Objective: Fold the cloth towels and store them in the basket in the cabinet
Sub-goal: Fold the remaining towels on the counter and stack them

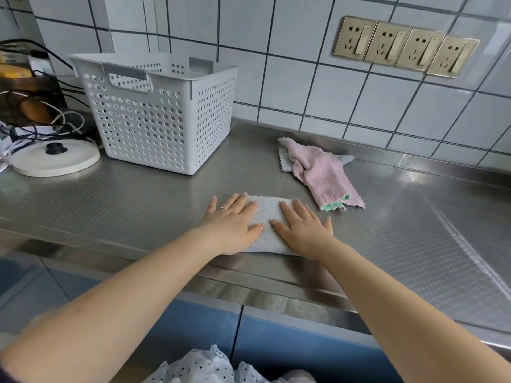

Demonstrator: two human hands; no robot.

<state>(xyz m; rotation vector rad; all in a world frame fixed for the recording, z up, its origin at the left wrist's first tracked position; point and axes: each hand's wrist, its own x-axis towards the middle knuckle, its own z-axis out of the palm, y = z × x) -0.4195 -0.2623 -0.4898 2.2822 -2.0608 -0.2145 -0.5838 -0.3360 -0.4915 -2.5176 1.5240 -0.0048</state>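
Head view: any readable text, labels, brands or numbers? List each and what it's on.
None readable.
Wall sockets: symbols only, no legible lettering.
White basket: no label visible.
Yellow object at far left: any print too blurred to read.
Grey towel and pink towel: no tags showing.

My hands point(232, 225) lie on the steel counter point(154, 197), bare metal running between them and the basket point(160, 117) back left. A heap of towels point(323, 172) blocks the back right; a round base point(55, 161) and cables point(41, 128) crowd the far left.
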